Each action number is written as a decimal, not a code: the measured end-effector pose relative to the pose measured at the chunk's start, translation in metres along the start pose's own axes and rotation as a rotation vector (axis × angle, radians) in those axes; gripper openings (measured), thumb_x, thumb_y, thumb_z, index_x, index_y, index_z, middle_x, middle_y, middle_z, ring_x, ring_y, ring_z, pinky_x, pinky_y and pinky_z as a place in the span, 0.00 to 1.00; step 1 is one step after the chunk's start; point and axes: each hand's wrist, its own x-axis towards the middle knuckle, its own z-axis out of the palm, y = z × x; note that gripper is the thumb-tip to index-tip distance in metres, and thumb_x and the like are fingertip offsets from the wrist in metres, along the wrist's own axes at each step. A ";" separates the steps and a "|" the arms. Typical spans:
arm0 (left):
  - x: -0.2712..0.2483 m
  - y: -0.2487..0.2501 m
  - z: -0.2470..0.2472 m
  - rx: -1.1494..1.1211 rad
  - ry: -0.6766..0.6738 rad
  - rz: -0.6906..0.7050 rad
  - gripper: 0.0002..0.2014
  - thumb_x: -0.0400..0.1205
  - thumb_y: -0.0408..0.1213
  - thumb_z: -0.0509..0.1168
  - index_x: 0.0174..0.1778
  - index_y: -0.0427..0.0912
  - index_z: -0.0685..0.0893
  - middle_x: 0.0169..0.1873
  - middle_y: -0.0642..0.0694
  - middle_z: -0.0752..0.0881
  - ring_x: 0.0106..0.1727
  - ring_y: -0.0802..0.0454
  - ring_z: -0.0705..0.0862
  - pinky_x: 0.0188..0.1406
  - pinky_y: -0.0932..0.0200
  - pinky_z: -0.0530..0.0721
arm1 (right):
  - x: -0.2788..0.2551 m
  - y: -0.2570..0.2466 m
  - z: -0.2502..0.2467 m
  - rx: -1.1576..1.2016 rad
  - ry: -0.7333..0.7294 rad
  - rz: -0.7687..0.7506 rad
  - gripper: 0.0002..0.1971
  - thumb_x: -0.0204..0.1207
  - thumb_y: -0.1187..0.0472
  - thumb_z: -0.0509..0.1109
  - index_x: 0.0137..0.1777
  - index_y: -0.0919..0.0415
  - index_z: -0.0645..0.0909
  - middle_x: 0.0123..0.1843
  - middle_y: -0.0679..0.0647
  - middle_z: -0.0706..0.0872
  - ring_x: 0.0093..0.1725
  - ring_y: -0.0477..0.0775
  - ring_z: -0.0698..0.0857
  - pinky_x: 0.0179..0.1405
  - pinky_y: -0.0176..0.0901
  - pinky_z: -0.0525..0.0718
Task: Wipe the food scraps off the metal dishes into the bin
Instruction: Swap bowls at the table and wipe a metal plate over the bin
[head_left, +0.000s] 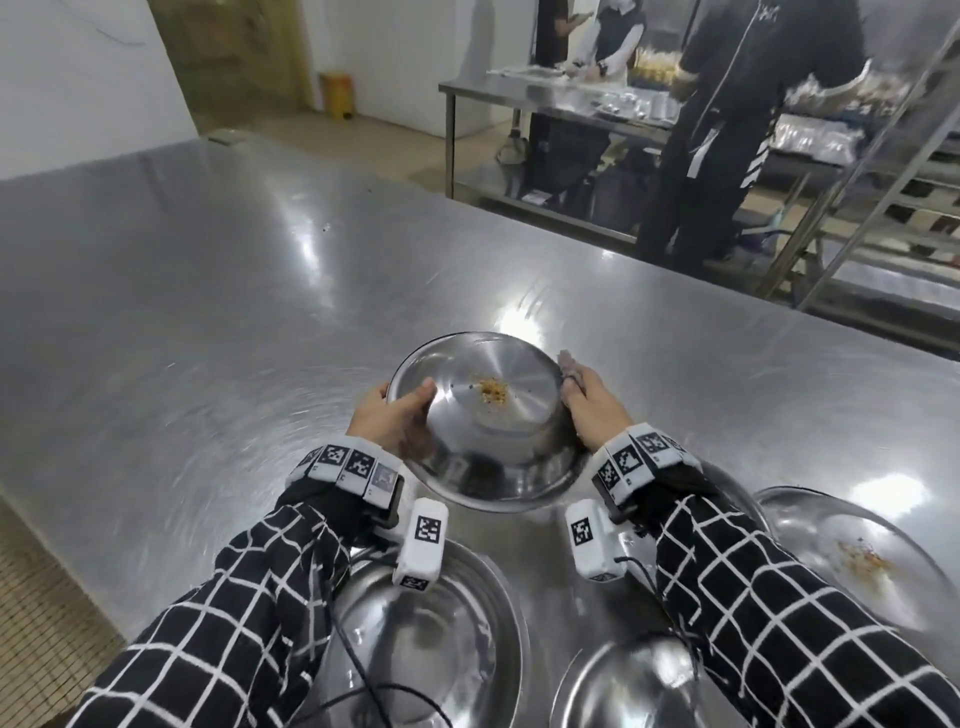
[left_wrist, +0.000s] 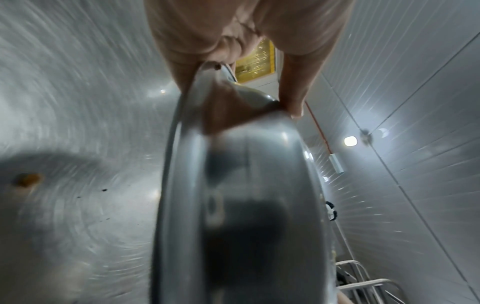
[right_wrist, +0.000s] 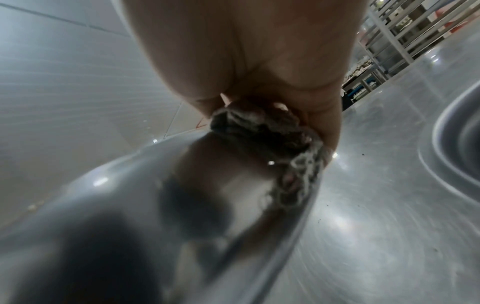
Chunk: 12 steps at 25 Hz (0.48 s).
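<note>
Between both hands, a metal dish (head_left: 485, 415) is held tilted above the steel table (head_left: 208, 312), orange scraps (head_left: 492, 391) stuck at its centre. The left hand (head_left: 397, 415) curls round its near-left rim; the right hand (head_left: 589, 410) pinches a grey rag (right_wrist: 262, 127) against the right rim. Below the wrists lie 3 more dishes; the rightmost dish (head_left: 852, 561) is dirty too. No bin is visible, so most wiping seems left.

Steel table (head_left: 208, 291), bystanders (head_left: 748, 130), racks (head_left: 883, 171)
</note>
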 end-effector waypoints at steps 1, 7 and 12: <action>-0.007 0.005 -0.002 0.020 -0.003 0.005 0.36 0.62 0.59 0.79 0.57 0.36 0.82 0.46 0.39 0.88 0.44 0.41 0.88 0.41 0.49 0.90 | -0.008 -0.005 -0.004 0.021 0.048 -0.027 0.20 0.87 0.56 0.53 0.77 0.56 0.68 0.76 0.54 0.72 0.76 0.55 0.70 0.74 0.41 0.62; -0.057 0.011 0.011 0.184 -0.093 0.150 0.57 0.44 0.78 0.70 0.59 0.36 0.83 0.51 0.37 0.88 0.52 0.36 0.87 0.57 0.37 0.84 | -0.082 -0.019 -0.051 -0.051 0.268 0.036 0.19 0.85 0.50 0.53 0.71 0.55 0.74 0.71 0.63 0.75 0.72 0.63 0.72 0.76 0.52 0.65; -0.147 0.011 0.050 0.205 -0.299 0.209 0.33 0.65 0.66 0.72 0.49 0.37 0.85 0.43 0.38 0.89 0.48 0.38 0.88 0.54 0.39 0.86 | -0.190 -0.008 -0.110 -0.104 0.464 0.117 0.19 0.86 0.51 0.52 0.71 0.56 0.73 0.70 0.64 0.74 0.70 0.64 0.73 0.72 0.50 0.65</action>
